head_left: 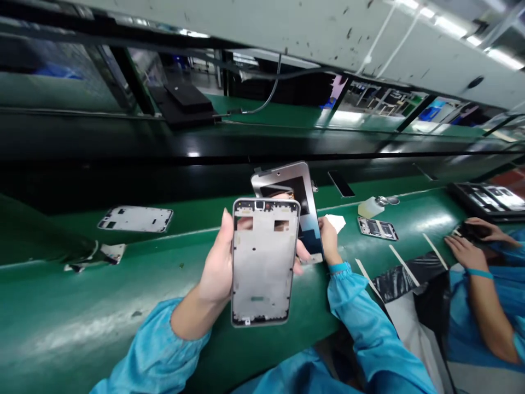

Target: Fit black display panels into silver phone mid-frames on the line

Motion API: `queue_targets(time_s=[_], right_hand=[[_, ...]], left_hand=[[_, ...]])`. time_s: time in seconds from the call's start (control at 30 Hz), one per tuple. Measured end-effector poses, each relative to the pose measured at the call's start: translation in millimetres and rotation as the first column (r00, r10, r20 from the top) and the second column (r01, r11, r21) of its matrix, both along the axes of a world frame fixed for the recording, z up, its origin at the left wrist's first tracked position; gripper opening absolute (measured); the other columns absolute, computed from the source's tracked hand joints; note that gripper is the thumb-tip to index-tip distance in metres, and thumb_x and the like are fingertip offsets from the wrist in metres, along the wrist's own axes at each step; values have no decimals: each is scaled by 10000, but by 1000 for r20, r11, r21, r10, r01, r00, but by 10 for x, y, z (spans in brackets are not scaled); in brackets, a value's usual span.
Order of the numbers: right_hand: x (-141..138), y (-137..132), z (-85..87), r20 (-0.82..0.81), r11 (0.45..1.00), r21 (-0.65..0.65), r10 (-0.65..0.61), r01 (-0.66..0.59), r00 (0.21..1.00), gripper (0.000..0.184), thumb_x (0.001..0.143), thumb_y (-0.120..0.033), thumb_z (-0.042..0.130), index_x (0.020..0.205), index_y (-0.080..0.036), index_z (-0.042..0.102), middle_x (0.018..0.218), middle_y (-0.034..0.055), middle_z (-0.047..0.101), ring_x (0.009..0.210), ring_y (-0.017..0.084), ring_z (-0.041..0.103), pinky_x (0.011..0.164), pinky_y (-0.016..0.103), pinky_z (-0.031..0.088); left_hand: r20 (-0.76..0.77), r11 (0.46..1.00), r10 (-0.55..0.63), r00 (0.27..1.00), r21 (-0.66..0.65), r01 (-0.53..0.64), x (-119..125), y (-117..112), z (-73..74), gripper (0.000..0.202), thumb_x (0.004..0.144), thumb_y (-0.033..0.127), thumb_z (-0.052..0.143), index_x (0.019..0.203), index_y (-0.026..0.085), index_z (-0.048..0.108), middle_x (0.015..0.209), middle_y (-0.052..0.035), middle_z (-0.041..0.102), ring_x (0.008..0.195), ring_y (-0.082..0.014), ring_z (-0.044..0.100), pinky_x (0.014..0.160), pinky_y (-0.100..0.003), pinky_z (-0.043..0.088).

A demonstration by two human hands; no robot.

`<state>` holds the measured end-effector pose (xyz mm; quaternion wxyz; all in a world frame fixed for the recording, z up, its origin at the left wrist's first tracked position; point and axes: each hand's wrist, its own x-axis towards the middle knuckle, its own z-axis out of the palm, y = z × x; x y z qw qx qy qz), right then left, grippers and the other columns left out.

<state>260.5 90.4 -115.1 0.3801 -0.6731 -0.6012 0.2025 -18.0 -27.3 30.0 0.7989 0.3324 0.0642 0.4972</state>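
Note:
My left hand (219, 268) is wrapped round a grey metal phone frame (262, 262), held upright in front of me. Cut-outs show in its upper part, and part of my left hand is hidden behind it. Just behind the frame is a phone display panel (309, 213) with a silver and dark back. My right hand (330, 241) grips that panel by its right edge; its fingers are partly hidden. Beside those fingers is a white piece (337, 222) like paper or cloth; I cannot tell whether it is held too.
Another phone frame (137, 219) lies left on the green bench (164, 273). To the right are a dark screen (341, 184), a bottle of yellowish liquid (371, 207), an opened phone (378, 229) and a black tray (488, 201). A co-worker's hands (471, 241) hold a dark item.

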Motion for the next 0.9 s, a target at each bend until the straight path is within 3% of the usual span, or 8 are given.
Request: queue_targets(time_s=[0.13,0.23,0.33,0.47,0.57,0.7,0.83,0.9], right_hand=[[-134,-396,533,-312,978,112,203,-176,928,739,1034,-931,381,1001,-246,654,886,89,697,847,275,703,735,378,582],[-280,-813,915,-614,852,170,485,-496,622,851,1008,-986,375,1208,-238,727,878,75,688,836,284,740,752,414,638],[-434,-1046,1088,-734,712,99,524,-695,432,726,1010,-912,565,1151,-224,751,713,2,576,657,223,658,669,378,627],[-599,-1053,984,-835,821,11,321,-570,446,558,944,-754,818,1155,-240,764,829,15,721,756,216,725,676,336,652],[-615,-1050,868,-866,868,-17,235,-496,442,613,968,-796,742,1290,-276,783,1087,70,828,1024,291,806,841,423,708],[-484,-1101,853,-825,883,23,281,-468,490,696,1028,-859,560,1328,-277,798,1271,119,834,1111,333,804,949,516,708],[-333,-1124,896,-745,883,114,379,-456,549,623,1048,-798,599,1345,-281,781,1327,124,803,1059,312,786,959,525,702],[-287,-1129,937,-676,858,190,466,-476,571,559,1047,-740,666,1353,-288,782,1361,120,773,1116,310,768,970,510,697]], left_hand=[[-80,999,-40,996,7,41,29,-144,86,878,1022,918,487,1301,142,787,1078,-180,828,866,-296,799,734,-365,654],[-125,999,-14,992,30,18,74,-164,90,899,1025,928,450,1313,149,793,1047,-177,834,825,-318,802,699,-396,662],[-121,1000,28,992,-2,-28,154,-111,55,876,1029,913,477,1319,147,786,1033,-167,844,822,-323,820,728,-411,685],[-97,965,212,972,-140,-224,202,50,23,817,1060,874,463,1335,156,739,1053,-144,853,868,-321,842,735,-426,713],[-124,883,400,908,-213,-418,112,178,30,862,1081,873,365,1459,163,675,1224,-167,831,1069,-385,840,790,-489,732],[-30,843,512,858,-171,-510,-19,232,82,863,1152,790,183,1509,152,641,1394,-162,771,1240,-391,791,853,-485,732],[49,834,539,841,-172,-525,-17,217,159,877,1191,698,89,1329,79,695,1307,-154,798,1033,-266,820,785,-335,701],[32,817,560,828,-189,-546,9,217,196,896,1183,701,64,1293,74,694,1303,-171,792,1039,-287,821,754,-329,686]])
